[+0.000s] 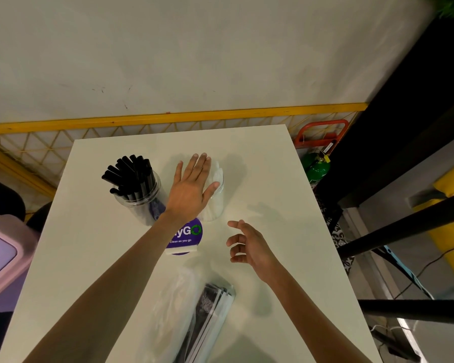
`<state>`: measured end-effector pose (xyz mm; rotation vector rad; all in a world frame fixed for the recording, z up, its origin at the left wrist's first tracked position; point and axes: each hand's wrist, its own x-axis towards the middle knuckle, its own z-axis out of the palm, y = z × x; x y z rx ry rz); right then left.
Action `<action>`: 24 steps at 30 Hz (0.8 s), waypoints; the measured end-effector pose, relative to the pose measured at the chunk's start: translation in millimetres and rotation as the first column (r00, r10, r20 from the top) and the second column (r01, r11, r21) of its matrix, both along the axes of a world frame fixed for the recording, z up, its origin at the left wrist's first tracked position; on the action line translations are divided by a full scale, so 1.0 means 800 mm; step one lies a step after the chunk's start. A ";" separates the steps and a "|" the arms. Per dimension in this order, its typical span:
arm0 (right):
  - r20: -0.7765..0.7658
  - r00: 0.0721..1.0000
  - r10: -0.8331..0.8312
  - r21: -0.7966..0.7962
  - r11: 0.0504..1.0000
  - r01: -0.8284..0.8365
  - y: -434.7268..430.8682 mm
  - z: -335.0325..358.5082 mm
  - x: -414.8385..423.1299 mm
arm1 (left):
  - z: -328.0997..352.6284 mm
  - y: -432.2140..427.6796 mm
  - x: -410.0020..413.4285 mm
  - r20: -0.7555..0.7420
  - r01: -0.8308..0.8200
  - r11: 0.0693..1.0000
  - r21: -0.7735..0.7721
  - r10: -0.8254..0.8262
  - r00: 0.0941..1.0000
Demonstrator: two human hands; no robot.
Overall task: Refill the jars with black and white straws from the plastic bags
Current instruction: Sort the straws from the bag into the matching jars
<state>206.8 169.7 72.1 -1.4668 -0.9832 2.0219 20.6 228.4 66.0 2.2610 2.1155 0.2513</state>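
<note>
Straight left fingers point(200, 166) over the white-straw jar point(216, 208); right hand point(249, 244) hovers

smooth matt white surface point(260, 179); clear glossy plastic jar point(142, 197) of matt black plastic straws point(131, 176); thin, crinkled clear plastic bags point(192, 310) near; glossy purple round sign point(186, 237).

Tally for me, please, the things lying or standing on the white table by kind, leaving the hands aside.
Jars: 2 (jar of black straws, jar of white straws)
Plastic bags: 2 (pale bag, bag of black straws)
Signs: 1 (purple sign)
Total: 5
</note>
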 end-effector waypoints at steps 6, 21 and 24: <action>0.003 1.000 -0.004 0.008 1.000 0.004 -0.004 0.003 -0.003 | 0.009 -0.006 0.003 0.027 -0.009 0.999 0.036 0.008 1.000; 0.181 0.981 -0.063 -0.021 0.997 0.068 -0.062 -0.025 -0.012 | -0.018 -0.169 0.012 0.767 -0.373 0.928 0.007 0.234 0.597; 0.260 0.958 -0.118 -0.075 0.987 0.142 -0.085 -0.040 -0.011 | -0.061 -0.207 0.003 0.773 -0.385 0.876 -0.292 0.453 0.445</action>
